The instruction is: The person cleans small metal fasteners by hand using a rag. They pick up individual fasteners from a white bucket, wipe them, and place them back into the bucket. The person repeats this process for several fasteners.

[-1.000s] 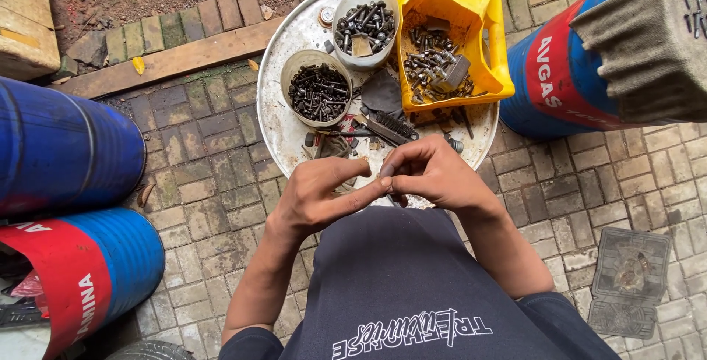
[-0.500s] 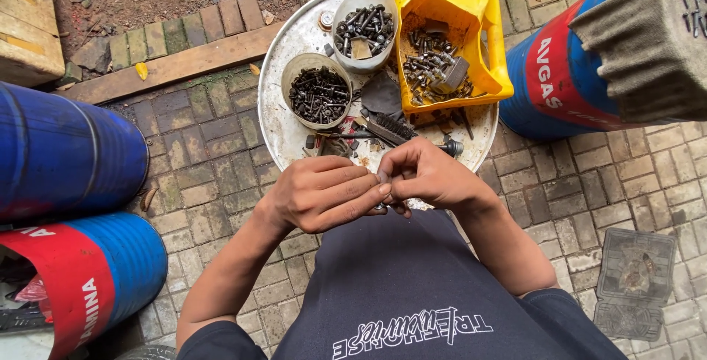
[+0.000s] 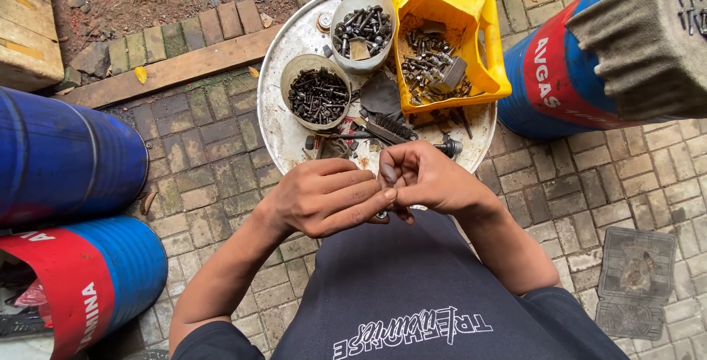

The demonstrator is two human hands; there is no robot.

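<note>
Both hands are curled together, the left hand and right hand pinching a small dark metal fastener between their fingertips, mostly hidden, just at six o'clock of the round white metal tray. Working it well probably means keeping it over the tray, so a dropped piece lands near the round tin of dark screws at nine o'clock.

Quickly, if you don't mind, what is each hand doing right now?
Left hand: curled shut, fingertips on something small; what, cannot be told.
Right hand: fingers pinched shut against the left; contents hidden.
</note>
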